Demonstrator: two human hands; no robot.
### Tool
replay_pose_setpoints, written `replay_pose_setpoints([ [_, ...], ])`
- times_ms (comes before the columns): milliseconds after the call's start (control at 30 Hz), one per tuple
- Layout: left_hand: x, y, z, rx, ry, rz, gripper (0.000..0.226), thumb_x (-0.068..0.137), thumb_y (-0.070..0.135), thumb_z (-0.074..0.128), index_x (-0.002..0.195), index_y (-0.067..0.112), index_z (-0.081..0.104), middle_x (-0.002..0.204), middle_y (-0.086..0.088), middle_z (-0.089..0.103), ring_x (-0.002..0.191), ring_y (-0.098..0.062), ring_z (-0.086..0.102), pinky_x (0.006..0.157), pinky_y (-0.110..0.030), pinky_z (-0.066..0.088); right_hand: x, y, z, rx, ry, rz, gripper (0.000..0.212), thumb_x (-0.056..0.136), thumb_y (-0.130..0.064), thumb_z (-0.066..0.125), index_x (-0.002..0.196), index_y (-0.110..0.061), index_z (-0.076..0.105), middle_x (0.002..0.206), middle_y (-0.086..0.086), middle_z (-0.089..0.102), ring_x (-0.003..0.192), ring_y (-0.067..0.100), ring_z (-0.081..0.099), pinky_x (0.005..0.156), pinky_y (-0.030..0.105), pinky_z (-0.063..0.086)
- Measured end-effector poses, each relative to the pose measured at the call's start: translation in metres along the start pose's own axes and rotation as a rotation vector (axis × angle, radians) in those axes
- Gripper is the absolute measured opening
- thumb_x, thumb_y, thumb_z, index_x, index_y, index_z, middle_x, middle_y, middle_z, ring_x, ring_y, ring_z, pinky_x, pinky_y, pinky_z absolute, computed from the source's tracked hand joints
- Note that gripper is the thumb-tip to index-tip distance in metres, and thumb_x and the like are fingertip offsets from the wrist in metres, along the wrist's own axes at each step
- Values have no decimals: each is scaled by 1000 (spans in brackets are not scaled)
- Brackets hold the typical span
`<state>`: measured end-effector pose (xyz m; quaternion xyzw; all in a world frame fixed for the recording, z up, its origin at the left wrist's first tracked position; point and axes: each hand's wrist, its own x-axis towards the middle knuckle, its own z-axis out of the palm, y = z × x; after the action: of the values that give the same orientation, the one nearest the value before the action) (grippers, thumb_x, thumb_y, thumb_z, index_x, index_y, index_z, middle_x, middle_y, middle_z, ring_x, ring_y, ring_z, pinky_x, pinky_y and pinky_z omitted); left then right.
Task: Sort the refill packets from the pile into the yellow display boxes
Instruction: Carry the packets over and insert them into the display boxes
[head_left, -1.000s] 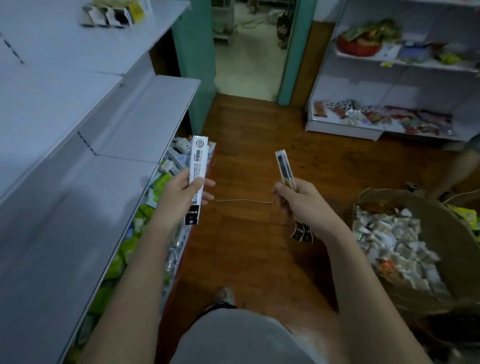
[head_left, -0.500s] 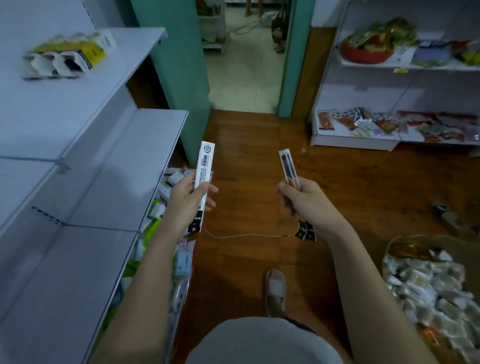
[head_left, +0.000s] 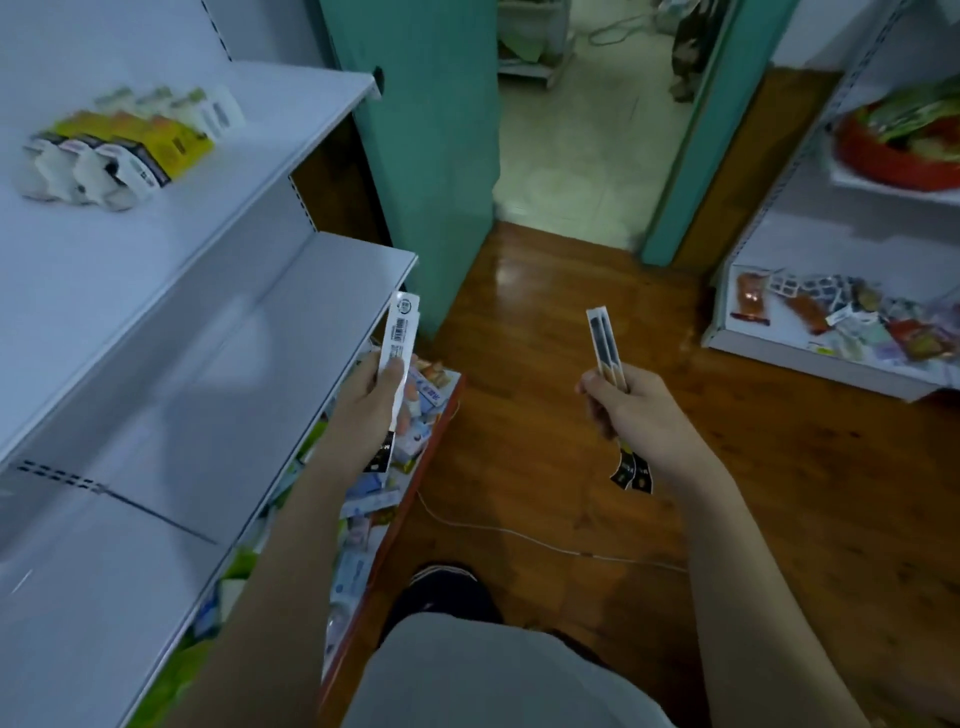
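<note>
My left hand (head_left: 366, 405) grips a long white refill packet (head_left: 400, 338) with a barcode, held upright beside the edge of the middle shelf. My right hand (head_left: 621, 405) grips two slim refill packets (head_left: 602, 340) together, their black ends hanging below my fist. The yellow display boxes (head_left: 130, 143) lie on their sides on the upper left shelf, with several packets sticking out of them. The pile of packets is out of view.
White shelving (head_left: 249, 332) fills the left, its bottom tier crowded with small packs (head_left: 363, 499). A thin white cable (head_left: 519, 535) crosses the wooden floor. Another shelf unit (head_left: 831, 332) with goods stands at the right. A teal doorway (head_left: 576, 124) opens ahead.
The view has tilted up and leftwards; the basket of packets at the right has left the frame and the yellow boxes have come closer. Both hands keep their packets.
</note>
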<state>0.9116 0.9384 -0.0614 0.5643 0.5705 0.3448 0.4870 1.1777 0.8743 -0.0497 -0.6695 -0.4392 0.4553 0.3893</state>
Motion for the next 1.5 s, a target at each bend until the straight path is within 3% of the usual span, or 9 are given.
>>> replay_pose_setpoints([
  [100, 50, -2, 0, -42, 66, -40, 21, 106, 24, 40, 97, 21, 59, 83, -19, 61, 60, -21, 54, 60, -35, 47, 53, 0, -5, 5, -13, 28, 28, 105, -22, 48, 84, -9, 61, 61, -1, 55, 54, 14, 49, 52, 24, 41],
  [267, 151, 4, -1, -95, 109, -84, 22, 103, 15, 41, 108, 4, 60, 74, -15, 59, 62, -26, 51, 65, -40, 45, 151, -17, -18, -53, -6, 51, 27, 104, -23, 49, 85, -9, 61, 61, 1, 55, 54, 16, 49, 55, 28, 42],
  [567, 317, 70, -7, -177, 98, 18, 23, 107, 14, 37, 118, 19, 56, 84, -6, 63, 62, -18, 56, 55, -22, 52, 317, -81, -50, -30, 140, 65, 25, 105, -22, 48, 88, -8, 61, 67, 3, 54, 58, 18, 51, 54, 27, 43],
  [700, 379, 108, -21, -216, 95, 139, 22, 108, 19, 36, 111, 27, 57, 80, -8, 64, 62, -25, 58, 64, -41, 56, 387, -118, -55, -86, 87, 6, 28, 106, -24, 47, 84, -10, 58, 62, 1, 52, 52, 14, 47, 52, 26, 40],
  [900, 465, 179, -29, -274, 230, 236, 24, 108, 19, 29, 114, 24, 52, 69, -3, 51, 50, -16, 40, 50, -32, 36, 495, -223, -4, 142, -130, -218, 21, 103, -20, 52, 85, -13, 60, 56, -4, 38, 43, 9, 33, 42, 22, 27],
  [1033, 489, 220, -45, -263, 398, 310, 18, 102, 6, 28, 106, 18, 42, 67, -5, 58, 49, -21, 45, 47, -31, 41, 545, -290, 32, 280, -390, -311, 13, 101, -20, 56, 93, -11, 61, 52, -6, 35, 42, 9, 27, 41, 23, 23],
  [1167, 493, 237, -62, -236, 540, 341, 11, 105, 7, 39, 104, 17, 44, 97, -12, 69, 62, -22, 61, 61, -32, 53, 566, -349, 74, 271, -585, -438, 12, 99, -29, 60, 97, -18, 65, 59, -5, 43, 43, 5, 35, 40, 19, 30],
  [1333, 470, 233, -80, -110, 792, 353, 10, 102, 7, 51, 108, 0, 55, 87, 5, 66, 85, -28, 68, 80, -40, 59, 544, -399, 131, 257, -863, -523, 19, 91, -35, 70, 102, -20, 67, 77, -13, 69, 61, -4, 63, 53, 15, 48],
  [1500, 432, 228, -100, -28, 1076, 283, 12, 90, 4, 68, 98, 2, 60, 92, -20, 67, 85, -32, 67, 77, -41, 56, 503, -408, 190, 237, -962, -563, 17, 87, -28, 75, 87, -14, 65, 74, -3, 67, 57, -4, 63, 49, 9, 47],
])
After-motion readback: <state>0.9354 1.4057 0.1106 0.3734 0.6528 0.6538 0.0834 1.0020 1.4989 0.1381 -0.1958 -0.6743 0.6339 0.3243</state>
